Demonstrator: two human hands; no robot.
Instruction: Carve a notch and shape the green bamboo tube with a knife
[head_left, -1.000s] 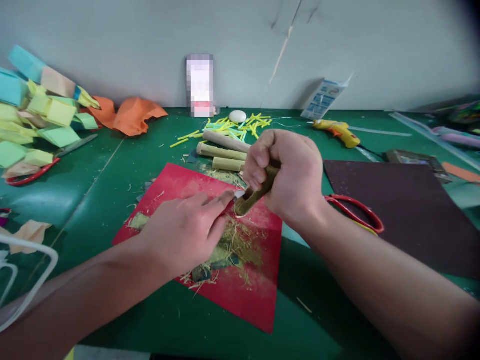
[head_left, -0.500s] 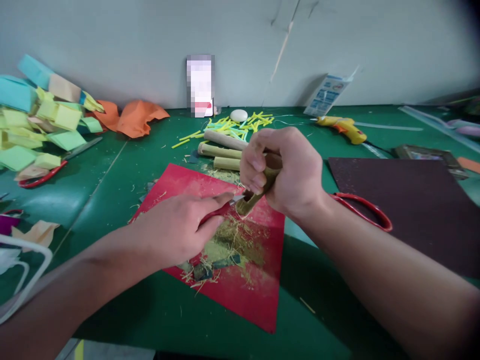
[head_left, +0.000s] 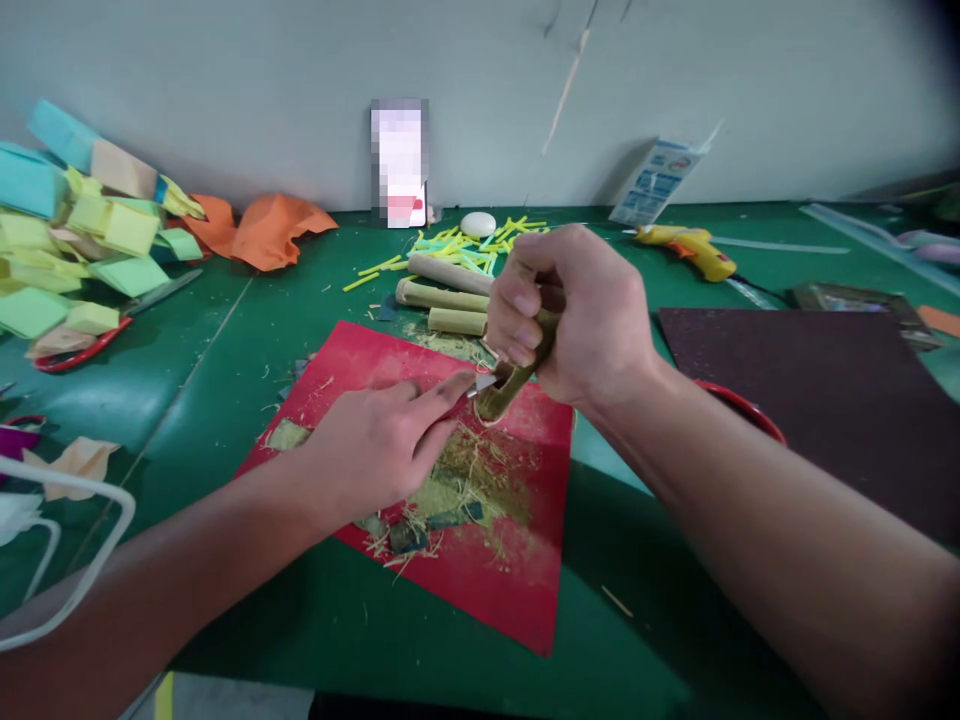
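My right hand (head_left: 574, 315) is closed around a short greenish bamboo piece (head_left: 510, 382), tilted with its lower end over a red paper sheet (head_left: 495, 570). My left hand (head_left: 382, 450) grips a small knife whose grey blade tip (head_left: 484, 382) touches the bamboo's lower end; its red handle is mostly hidden under the fingers. Green-yellow shavings and dust (head_left: 465, 485) lie on the red sheet below both hands.
Three more bamboo pieces (head_left: 442, 295) lie behind the red sheet, with yellow and green strips (head_left: 480, 245) beyond. Folded coloured papers (head_left: 82, 245) and red scissors (head_left: 71, 350) sit at left, a dark brown sheet (head_left: 817, 400) and yellow glue gun (head_left: 686, 250) at right.
Both hands shifted slightly; the knife tip drew back then returned to the bamboo's lower end. The view moved a little.
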